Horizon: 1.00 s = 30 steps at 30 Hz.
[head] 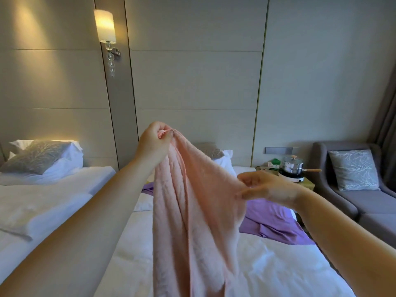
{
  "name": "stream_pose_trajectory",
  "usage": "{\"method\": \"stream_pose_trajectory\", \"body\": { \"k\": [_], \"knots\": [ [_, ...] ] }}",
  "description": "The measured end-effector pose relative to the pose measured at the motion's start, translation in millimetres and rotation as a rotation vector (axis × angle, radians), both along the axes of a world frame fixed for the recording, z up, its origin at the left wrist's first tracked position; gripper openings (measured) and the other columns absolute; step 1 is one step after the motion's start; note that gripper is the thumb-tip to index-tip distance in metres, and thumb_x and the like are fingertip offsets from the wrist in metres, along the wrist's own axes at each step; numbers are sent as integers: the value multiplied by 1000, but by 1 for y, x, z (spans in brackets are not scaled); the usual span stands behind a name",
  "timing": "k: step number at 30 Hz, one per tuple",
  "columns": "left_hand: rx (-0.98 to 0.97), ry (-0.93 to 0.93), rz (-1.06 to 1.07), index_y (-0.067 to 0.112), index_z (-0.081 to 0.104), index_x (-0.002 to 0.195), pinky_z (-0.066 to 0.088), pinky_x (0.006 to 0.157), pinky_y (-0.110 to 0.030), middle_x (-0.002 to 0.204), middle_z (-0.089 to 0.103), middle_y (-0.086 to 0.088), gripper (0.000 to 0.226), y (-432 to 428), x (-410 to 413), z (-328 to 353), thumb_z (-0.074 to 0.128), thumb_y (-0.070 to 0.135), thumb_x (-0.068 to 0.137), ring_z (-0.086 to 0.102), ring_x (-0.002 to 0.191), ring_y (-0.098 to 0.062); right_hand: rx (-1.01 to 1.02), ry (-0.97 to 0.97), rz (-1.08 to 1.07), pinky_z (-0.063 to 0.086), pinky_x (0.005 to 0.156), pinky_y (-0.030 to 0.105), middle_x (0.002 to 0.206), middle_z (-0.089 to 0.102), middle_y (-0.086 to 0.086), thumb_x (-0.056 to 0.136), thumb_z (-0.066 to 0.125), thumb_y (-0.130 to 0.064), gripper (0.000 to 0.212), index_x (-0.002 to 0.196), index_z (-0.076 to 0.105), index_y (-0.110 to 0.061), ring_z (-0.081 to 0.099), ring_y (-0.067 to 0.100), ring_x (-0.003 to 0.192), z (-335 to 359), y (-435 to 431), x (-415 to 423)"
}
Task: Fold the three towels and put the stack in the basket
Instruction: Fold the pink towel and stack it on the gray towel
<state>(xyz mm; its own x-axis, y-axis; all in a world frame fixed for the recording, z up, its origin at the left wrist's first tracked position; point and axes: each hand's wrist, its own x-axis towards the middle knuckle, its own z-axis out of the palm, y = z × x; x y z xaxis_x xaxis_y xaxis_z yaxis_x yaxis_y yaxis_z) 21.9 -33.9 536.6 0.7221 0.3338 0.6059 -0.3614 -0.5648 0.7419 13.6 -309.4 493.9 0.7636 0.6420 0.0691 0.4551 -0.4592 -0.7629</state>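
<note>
A pink towel (192,211) hangs in the air above the white bed (278,271), drooping out of the bottom of the view. My left hand (153,142) pinches one top corner, raised high. Lower and to the right, my right hand (263,186) pinches the towel's upper edge. A purple towel (272,219) lies crumpled on the bed behind the pink one, partly hidden by it. No third towel and no basket is in view.
A second white bed (42,200) with pillows stands to the left. At the right are a bedside table with a lidded pot (292,166) on a cooker, and a grey armchair (353,189) with a cushion. A wall lamp (105,26) glows above.
</note>
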Motion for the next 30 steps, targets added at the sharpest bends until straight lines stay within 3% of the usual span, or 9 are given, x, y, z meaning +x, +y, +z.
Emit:
{"method": "stream_pose_trajectory", "body": {
  "k": [3,6,10,12,15,18,22,26,30],
  "knots": [
    [-26,60,-103,19,61,94,47,80,-32,91,61,-1,6,-9,0,-4,55,20,92,58,86,-20,182,175,20,44,77,28,84,59,12,75,71,-19,38,94,58,11,56,19,82,-16,2,-1],
    [-70,81,-180,18,64,92,51,90,-44,93,66,-7,7,-15,-1,-1,56,18,91,64,93,-28,158,-85,-326,37,67,30,77,51,6,79,67,-10,22,88,55,5,47,16,72,-30,6,12],
    [-102,91,-203,26,66,80,52,91,-44,88,68,-2,11,-15,-1,5,60,20,88,65,94,-24,191,-463,-733,35,59,34,69,46,-5,81,60,-10,16,83,44,-12,42,18,66,-31,4,23],
    [-122,90,-196,26,67,78,52,91,-43,86,68,-1,13,-16,-1,6,60,20,87,66,94,-23,172,-500,-681,41,64,33,79,50,-11,79,63,-13,24,93,44,-18,50,16,71,-31,5,21],
    [-148,97,-192,25,66,77,52,87,-36,80,67,3,15,-22,0,5,59,17,87,65,86,-18,71,-366,-388,46,63,27,90,58,-9,78,67,-15,39,101,39,-28,58,13,76,-39,18,10],
    [-112,98,-168,25,65,77,51,77,-26,77,66,8,15,-33,0,2,59,16,88,64,83,-14,135,-298,-315,50,64,32,88,62,-6,79,68,-18,45,105,35,-33,60,9,70,-58,37,2],
    [-112,103,-192,13,69,90,54,89,-41,90,70,-6,11,-43,-1,0,58,12,89,67,94,-24,326,-340,-333,45,59,29,85,58,-7,84,62,-25,41,101,35,-52,50,2,56,-71,55,-2],
    [-119,82,-205,9,69,95,53,90,-44,95,71,-9,13,-46,-2,-1,58,12,89,67,95,-24,192,-466,-414,42,69,24,87,53,-15,83,62,-45,8,84,55,-43,52,-3,74,-72,65,1],
    [-129,60,-213,12,69,93,54,88,-44,95,70,-8,11,-48,-4,-3,60,13,89,67,94,-24,16,-460,-488,40,56,24,86,48,-12,74,65,-58,30,69,50,-33,52,4,72,-76,77,0]
  ]
}}
